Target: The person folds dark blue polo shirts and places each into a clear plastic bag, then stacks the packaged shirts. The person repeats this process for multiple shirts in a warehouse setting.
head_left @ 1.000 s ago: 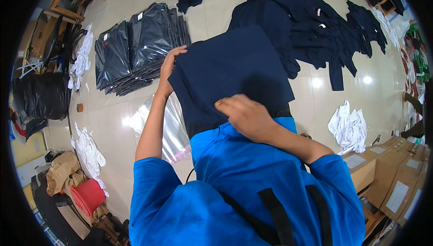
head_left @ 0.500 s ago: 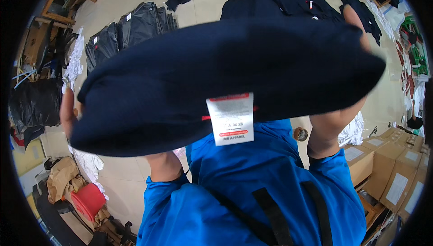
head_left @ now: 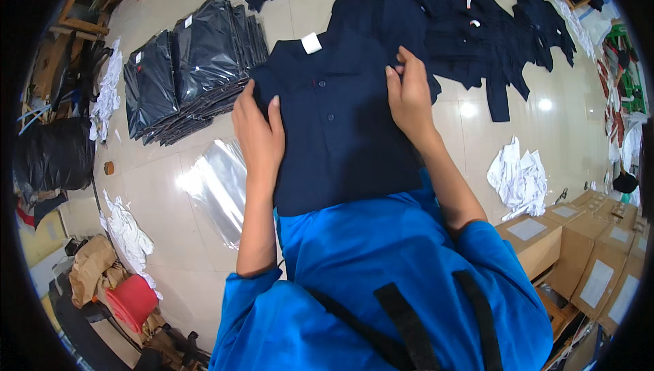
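Observation:
A folded navy polo shirt (head_left: 334,146) lies front side up before me, its lower edge against my blue-clothed lap. Two buttons show on its placket, and a white tag (head_left: 311,43) sticks up at the collar. My left hand (head_left: 259,129) is at the shirt's left side, the thumb on top and the fingers along the edge. At the opposite side my right hand (head_left: 411,102) has its fingers bent round the shirt's edge, thumb toward the middle. Some fingertips are hidden or dark against the cloth.
Stacks of folded dark garments in clear plastic (head_left: 211,51) stand at the far left. Clear plastic bags (head_left: 218,190) lie beside my left forearm. Navy shirts (head_left: 443,24) are heaped at the far right. White cloth (head_left: 519,177) and cardboard boxes (head_left: 545,242) sit to the right.
The shirt was held up close with its tag facing down toward me. Now it is lowered and turned, front up, collar away from me. Both hands have come closer together along its sides.

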The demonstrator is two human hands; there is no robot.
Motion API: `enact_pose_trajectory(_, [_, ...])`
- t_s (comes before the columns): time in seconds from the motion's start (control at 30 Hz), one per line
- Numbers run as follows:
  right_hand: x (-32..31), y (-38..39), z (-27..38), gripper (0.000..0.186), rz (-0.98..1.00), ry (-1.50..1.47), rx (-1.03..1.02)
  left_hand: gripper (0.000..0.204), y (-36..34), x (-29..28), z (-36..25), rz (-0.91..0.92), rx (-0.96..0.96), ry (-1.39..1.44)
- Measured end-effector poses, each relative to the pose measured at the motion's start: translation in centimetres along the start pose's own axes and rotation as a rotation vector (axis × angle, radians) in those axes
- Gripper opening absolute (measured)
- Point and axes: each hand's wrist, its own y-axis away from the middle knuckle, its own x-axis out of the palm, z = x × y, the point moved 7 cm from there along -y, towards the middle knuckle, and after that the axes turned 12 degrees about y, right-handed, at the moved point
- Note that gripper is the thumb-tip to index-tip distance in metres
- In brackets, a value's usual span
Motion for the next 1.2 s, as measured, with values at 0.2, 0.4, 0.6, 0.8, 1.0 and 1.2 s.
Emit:
enact_pose_trajectory(0.2, [-3.5, 6.4, -0.5, 0.027, 0.264, -0.296, 0.433, 0.046, 7.9, -3.2, -1.0, 0.069, -0.251, 0.126])
enact_pose_trajectory(0.4, [-1.3, 4.4, -2.6, 0.032, 0.610, -0.648, 0.866, 0.031, 7.8, -3.8, 1.4, 0.036, -0.399, 0.375])
enact_pose_trajectory(0.6, [0.0, 2.7, -3.8, 0.029, 0.671, -0.652, 0.831, 0.033, 7.9, -3.3, 4.8, 0.083, -0.679, 0.594])
enact_pose_trajectory(0.8, [1.1, 2.3, -4.6, 0.024, 0.700, -0.743, 0.874, 0.033, 7.8, -3.4, 4.2, 0.140, -0.702, 0.564])
enact_pose_trajectory(1.0, [1.5, 1.9, -4.4, 0.022, 0.671, -0.678, 0.838, 0.032, 7.4, -3.1, 3.9, 0.171, -0.629, 0.484])
enact_pose_trajectory(1.2, [0.5, 0.9, -3.9, 0.018, 0.387, -0.514, 0.625, 0.029, 7.2, -3.1, 3.2, 0.133, -0.541, 0.484])
